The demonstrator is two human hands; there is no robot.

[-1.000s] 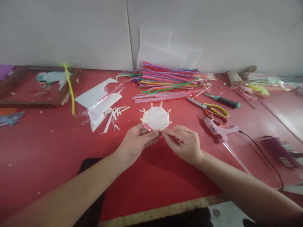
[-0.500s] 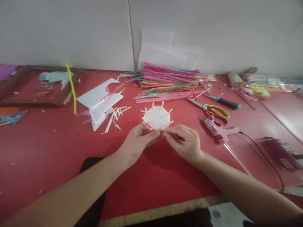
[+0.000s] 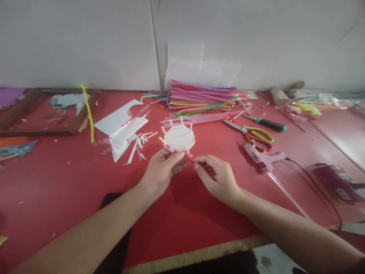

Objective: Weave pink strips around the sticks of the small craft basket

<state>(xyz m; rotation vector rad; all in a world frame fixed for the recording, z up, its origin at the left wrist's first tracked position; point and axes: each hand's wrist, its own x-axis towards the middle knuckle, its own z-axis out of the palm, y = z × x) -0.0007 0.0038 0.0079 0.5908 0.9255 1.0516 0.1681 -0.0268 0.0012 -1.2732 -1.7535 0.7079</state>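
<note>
My left hand [image 3: 161,166] grips the near left edge of a round white disc [image 3: 178,137], thumb on top and fingers beneath. Short wooden sticks stand up around the disc's rim. A red pipe cleaner [image 3: 187,154] runs along the near rim between the sticks. Its loose end is pinched between the thumb and forefinger of my right hand [image 3: 216,172], just right of the disc. The disc is held above the red table and tilted slightly; its underside is hidden.
Behind the disc lies a pile of coloured pipe cleaners [image 3: 202,97]. Scissors [image 3: 251,131], a black-handled tool [image 3: 269,124] and a pink glue gun [image 3: 264,156] with a cord lie right. White card scraps [image 3: 121,121] and a wooden tray [image 3: 40,132] are left; a dark flat object [image 3: 114,243] lies under my left forearm.
The disc has shifted left and turned in my left hand. My right hand has drawn the red pipe cleaner's end away from the rim, so more of it shows.
</note>
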